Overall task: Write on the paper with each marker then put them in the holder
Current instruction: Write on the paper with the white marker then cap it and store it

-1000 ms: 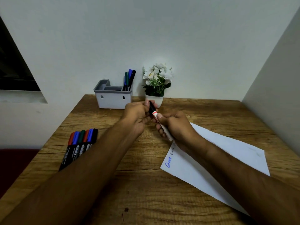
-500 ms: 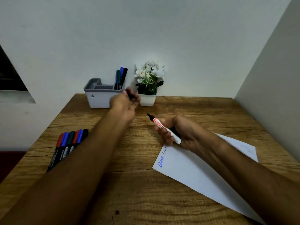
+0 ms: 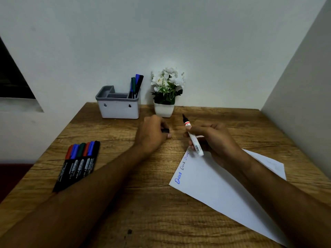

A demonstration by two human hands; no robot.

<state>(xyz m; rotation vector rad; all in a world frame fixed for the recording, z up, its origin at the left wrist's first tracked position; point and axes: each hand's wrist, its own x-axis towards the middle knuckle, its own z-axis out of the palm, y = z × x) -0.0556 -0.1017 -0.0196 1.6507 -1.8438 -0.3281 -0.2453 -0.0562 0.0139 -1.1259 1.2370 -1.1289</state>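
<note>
My right hand (image 3: pixel 213 138) grips an uncapped white-barrelled marker (image 3: pixel 193 140), its dark tip pointing up and away, just above the top corner of the white paper (image 3: pixel 223 187). Three short words are written along the paper's left edge. My left hand (image 3: pixel 154 133) rests on the table left of it and pinches the marker's black cap (image 3: pixel 165 130). Several capped markers (image 3: pixel 78 161) lie in a row at the left. The grey-and-white holder (image 3: pixel 119 108) at the back has three markers (image 3: pixel 136 85) standing in its right compartment.
A small white pot of white flowers (image 3: pixel 165 92) stands right of the holder against the back wall. A side wall (image 3: pixel 300 83) closes the table's right edge. The wooden table (image 3: pixel 161 212) drops off at the left.
My hands pulled apart: the left took the black cap off the marker, swung toward the holder, then came down to the table. The right hand keeps the marker over the paper's corner.
</note>
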